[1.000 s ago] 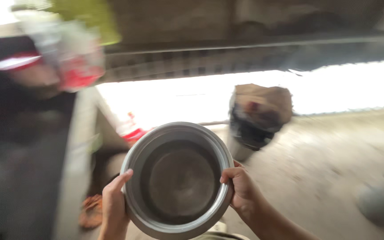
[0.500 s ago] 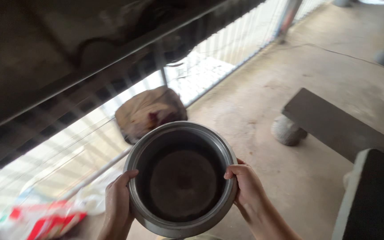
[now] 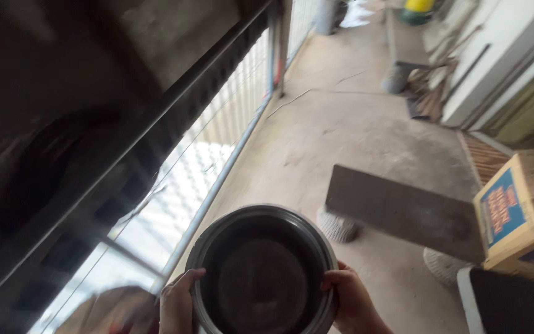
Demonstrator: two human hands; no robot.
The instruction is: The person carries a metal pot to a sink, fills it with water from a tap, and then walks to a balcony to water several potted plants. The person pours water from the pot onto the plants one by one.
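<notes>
An empty round metal pot, dark inside, is low in the view, its mouth facing me. My left hand grips its left rim, thumb over the edge. My right hand grips the right rim the same way. The pot's bottom edge and both wrists run out of the frame.
A metal railing with mesh runs along the left of a concrete walkway. A low dark plank bench on stone supports stands to the right. A blue and yellow box sits further right. Another bench stands far ahead.
The view has swung right along the walkway. The brown sack has slid to the bottom left corner, the bench has come closer, and the pot sits lower in the frame, still held in both hands.
</notes>
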